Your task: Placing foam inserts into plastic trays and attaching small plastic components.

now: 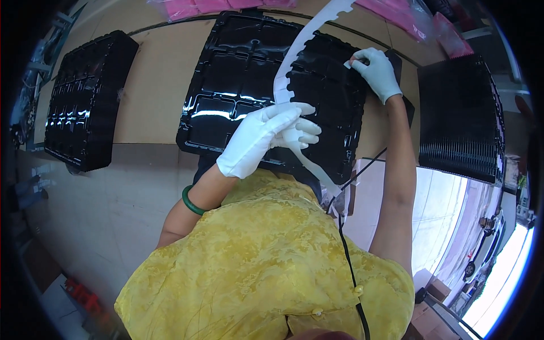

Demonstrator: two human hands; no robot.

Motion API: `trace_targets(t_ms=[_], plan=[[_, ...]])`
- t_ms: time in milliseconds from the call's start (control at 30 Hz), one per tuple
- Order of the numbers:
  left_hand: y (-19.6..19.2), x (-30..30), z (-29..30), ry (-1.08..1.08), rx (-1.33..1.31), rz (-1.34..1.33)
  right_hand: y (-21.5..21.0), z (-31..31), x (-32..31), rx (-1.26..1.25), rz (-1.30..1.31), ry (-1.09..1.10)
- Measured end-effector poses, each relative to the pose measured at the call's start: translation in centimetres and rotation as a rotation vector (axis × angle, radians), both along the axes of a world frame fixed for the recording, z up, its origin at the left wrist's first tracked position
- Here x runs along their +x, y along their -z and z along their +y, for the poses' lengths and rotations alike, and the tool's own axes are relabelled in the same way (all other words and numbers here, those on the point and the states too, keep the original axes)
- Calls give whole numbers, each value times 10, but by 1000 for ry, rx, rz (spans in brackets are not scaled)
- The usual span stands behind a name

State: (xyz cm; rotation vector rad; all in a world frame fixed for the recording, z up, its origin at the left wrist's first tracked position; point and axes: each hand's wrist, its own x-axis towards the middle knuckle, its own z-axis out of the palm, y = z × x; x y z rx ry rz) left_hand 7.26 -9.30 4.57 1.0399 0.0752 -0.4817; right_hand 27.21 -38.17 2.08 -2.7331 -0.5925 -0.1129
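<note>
A black plastic tray (235, 73) with moulded compartments lies on the table in front of me. Over its middle, my left hand (249, 139), in a white glove, is closed round a long white paper strip (290, 62) with a notched edge. One end of the strip rises past the tray's far side, and the other hangs toward my lap. At the tray's right edge my right hand (379, 73), also gloved, pinches a small white piece (347, 64) that looks like a sticker.
Black trays (85, 102) stand at the left end of the brown table (150, 90). A taller stack of black trays (460, 110) is at the right. Pink plastic-wrapped packs (394, 16) lie along the far side. A black cable (347, 246) runs down my front.
</note>
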Motion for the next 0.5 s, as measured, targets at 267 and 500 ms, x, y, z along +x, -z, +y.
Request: trace_targets(t_ms=[267,500], plan=[[-2,7,-7,-102,-235,49,-56,-37,-86,552,-101,403],[4,17,-18,-76,-355,52,-60,-44,-233,993,-99,720]])
